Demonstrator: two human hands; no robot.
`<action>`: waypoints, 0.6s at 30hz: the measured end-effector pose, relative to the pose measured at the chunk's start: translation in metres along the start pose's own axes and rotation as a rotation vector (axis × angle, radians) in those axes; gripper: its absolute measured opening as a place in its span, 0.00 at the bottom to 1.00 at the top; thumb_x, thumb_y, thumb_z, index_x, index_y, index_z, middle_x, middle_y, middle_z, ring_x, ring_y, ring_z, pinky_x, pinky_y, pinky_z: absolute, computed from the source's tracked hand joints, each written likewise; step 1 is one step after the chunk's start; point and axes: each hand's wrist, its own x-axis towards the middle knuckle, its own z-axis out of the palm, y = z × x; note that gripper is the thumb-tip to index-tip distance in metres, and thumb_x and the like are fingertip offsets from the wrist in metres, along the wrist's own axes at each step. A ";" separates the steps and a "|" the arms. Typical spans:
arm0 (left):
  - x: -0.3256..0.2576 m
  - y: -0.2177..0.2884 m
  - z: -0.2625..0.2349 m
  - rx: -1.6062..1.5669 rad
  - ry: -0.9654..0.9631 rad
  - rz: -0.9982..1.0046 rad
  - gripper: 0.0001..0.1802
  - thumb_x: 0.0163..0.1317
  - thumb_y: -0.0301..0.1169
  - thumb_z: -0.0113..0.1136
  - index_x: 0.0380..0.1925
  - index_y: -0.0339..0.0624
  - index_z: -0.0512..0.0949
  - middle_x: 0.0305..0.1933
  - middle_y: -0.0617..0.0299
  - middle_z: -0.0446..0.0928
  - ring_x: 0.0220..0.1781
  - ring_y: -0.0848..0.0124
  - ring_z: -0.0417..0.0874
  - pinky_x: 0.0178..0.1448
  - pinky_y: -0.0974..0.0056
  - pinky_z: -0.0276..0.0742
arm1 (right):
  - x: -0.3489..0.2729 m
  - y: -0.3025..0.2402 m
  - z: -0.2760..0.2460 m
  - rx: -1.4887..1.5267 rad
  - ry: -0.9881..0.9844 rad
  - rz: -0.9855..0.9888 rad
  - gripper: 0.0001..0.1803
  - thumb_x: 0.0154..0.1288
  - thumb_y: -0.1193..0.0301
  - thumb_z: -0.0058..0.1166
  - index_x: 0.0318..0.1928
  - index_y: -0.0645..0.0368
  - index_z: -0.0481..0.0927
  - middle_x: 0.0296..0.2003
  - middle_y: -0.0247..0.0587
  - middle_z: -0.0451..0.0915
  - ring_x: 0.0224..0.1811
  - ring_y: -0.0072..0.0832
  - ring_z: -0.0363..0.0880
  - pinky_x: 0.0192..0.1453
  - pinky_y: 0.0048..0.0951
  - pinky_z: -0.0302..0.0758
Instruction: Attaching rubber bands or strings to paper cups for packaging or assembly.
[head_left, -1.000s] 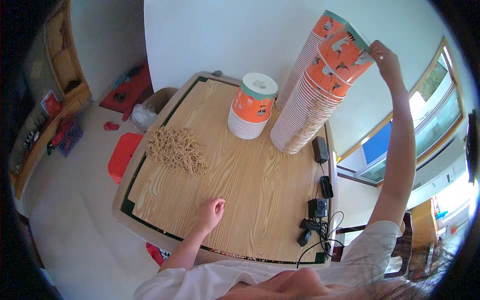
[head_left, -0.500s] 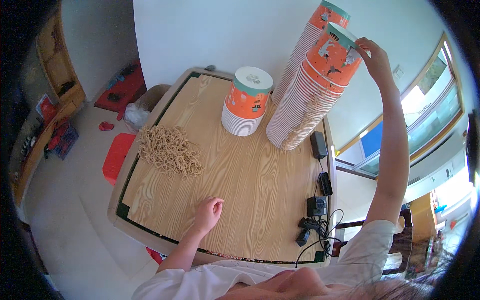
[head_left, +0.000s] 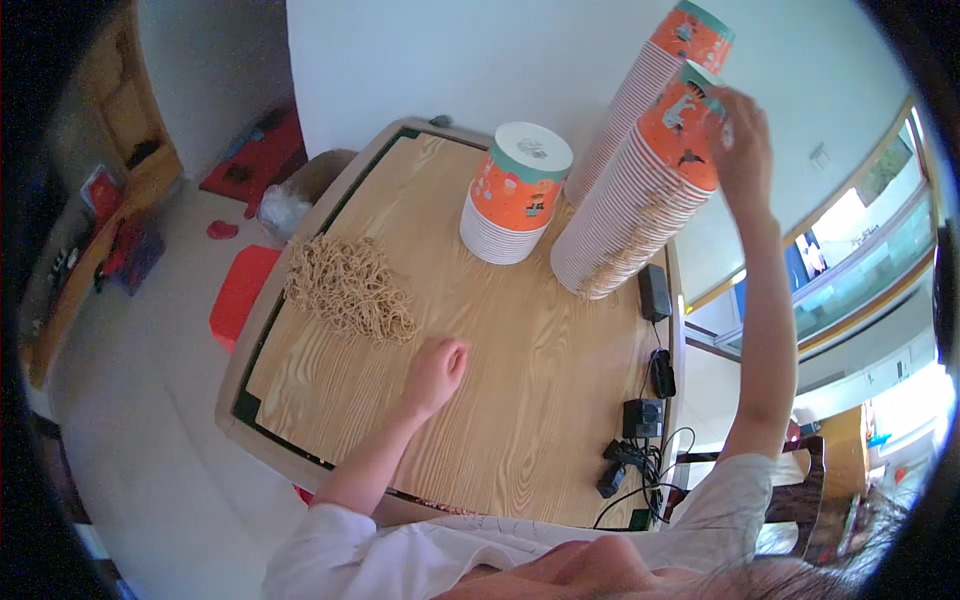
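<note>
My right hand (head_left: 742, 145) is raised at the top of a tall, leaning stack of upside-down paper buckets (head_left: 625, 215). Its bent fingers are against the right side of the top paper bucket (head_left: 672, 120), which is orange with a green band; the hand hides part of that side. Tan loops like rubber bands (head_left: 640, 235) cling along the stack's front. My left hand (head_left: 437, 375) is closed over the middle of the table, with nothing visible in it. Beyond it to the left lies a tangled heap of tan rubber bands (head_left: 350, 290).
A shorter bucket stack (head_left: 512, 205) stands left of the tall one, and another tall stack (head_left: 632, 95) rises behind. Black power adapters and cables (head_left: 642, 420) lie along the right edge of the wooden table (head_left: 500, 420). A red stool (head_left: 243, 295) stands at the left.
My right hand has turned from the top rim to the bucket's side, and the white rim crossing the orange part no longer shows. My left hand has moved forward, closer to the rubber bands.
</note>
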 end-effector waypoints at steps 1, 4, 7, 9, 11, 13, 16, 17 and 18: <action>0.020 0.001 0.002 0.055 -0.007 0.012 0.08 0.55 0.25 0.60 0.37 0.41 0.77 0.35 0.57 0.77 0.38 0.57 0.77 0.44 0.57 0.76 | -0.009 -0.019 0.016 0.079 -0.087 -0.041 0.17 0.59 0.72 0.53 0.51 0.54 0.75 0.50 0.45 0.75 0.54 0.44 0.71 0.60 0.42 0.70; 0.083 0.018 0.015 0.099 -0.086 0.052 0.16 0.53 0.23 0.59 0.43 0.39 0.76 0.50 0.53 0.74 0.53 0.55 0.74 0.55 0.55 0.72 | -0.040 -0.069 0.076 0.176 -0.336 -0.137 0.22 0.55 0.73 0.60 0.52 0.56 0.75 0.51 0.46 0.74 0.53 0.44 0.72 0.59 0.40 0.69; 0.117 -0.004 0.056 0.229 -0.007 0.183 0.20 0.54 0.24 0.56 0.49 0.35 0.74 0.56 0.50 0.71 0.61 0.53 0.69 0.63 0.54 0.68 | -0.061 -0.094 0.141 0.308 -0.316 -0.154 0.24 0.53 0.72 0.62 0.52 0.55 0.74 0.50 0.47 0.73 0.53 0.45 0.72 0.59 0.41 0.69; 0.130 -0.014 0.070 0.347 -0.028 0.273 0.24 0.57 0.27 0.53 0.55 0.33 0.71 0.60 0.48 0.68 0.66 0.54 0.65 0.67 0.51 0.64 | -0.066 -0.107 0.162 0.354 -0.367 -0.013 0.20 0.53 0.74 0.62 0.48 0.56 0.76 0.45 0.47 0.75 0.49 0.44 0.74 0.55 0.40 0.72; 0.137 -0.020 0.078 0.397 -0.057 0.270 0.24 0.58 0.28 0.51 0.56 0.33 0.70 0.62 0.48 0.66 0.68 0.54 0.64 0.67 0.49 0.63 | -0.067 -0.112 0.174 0.417 -0.426 0.033 0.16 0.54 0.74 0.61 0.45 0.57 0.76 0.41 0.47 0.76 0.47 0.42 0.75 0.52 0.39 0.73; 0.140 -0.020 0.080 0.438 -0.097 0.263 0.24 0.60 0.30 0.49 0.57 0.33 0.69 0.64 0.48 0.64 0.69 0.55 0.62 0.68 0.47 0.62 | -0.068 -0.115 0.180 0.477 -0.498 0.086 0.13 0.55 0.75 0.60 0.42 0.58 0.77 0.38 0.46 0.76 0.45 0.41 0.76 0.50 0.39 0.74; 0.144 -0.020 0.079 0.459 -0.109 0.266 0.23 0.60 0.30 0.48 0.55 0.33 0.69 0.66 0.47 0.62 0.70 0.54 0.61 0.68 0.44 0.61 | -0.069 -0.111 0.186 0.555 -0.415 0.124 0.08 0.55 0.78 0.59 0.38 0.60 0.77 0.33 0.45 0.77 0.39 0.40 0.78 0.44 0.36 0.75; 0.146 -0.019 0.080 0.462 -0.138 0.253 0.22 0.60 0.29 0.48 0.54 0.33 0.70 0.66 0.47 0.62 0.70 0.54 0.60 0.68 0.45 0.61 | -0.068 -0.105 0.188 0.622 -0.423 0.123 0.08 0.55 0.78 0.59 0.37 0.61 0.77 0.33 0.45 0.76 0.38 0.39 0.78 0.43 0.34 0.75; 0.148 -0.017 0.078 0.465 -0.168 0.239 0.21 0.60 0.29 0.48 0.53 0.33 0.71 0.65 0.47 0.62 0.70 0.54 0.60 0.68 0.45 0.61 | -0.067 -0.103 0.189 0.690 -0.431 0.122 0.08 0.56 0.79 0.59 0.37 0.61 0.77 0.33 0.45 0.76 0.37 0.37 0.78 0.41 0.33 0.75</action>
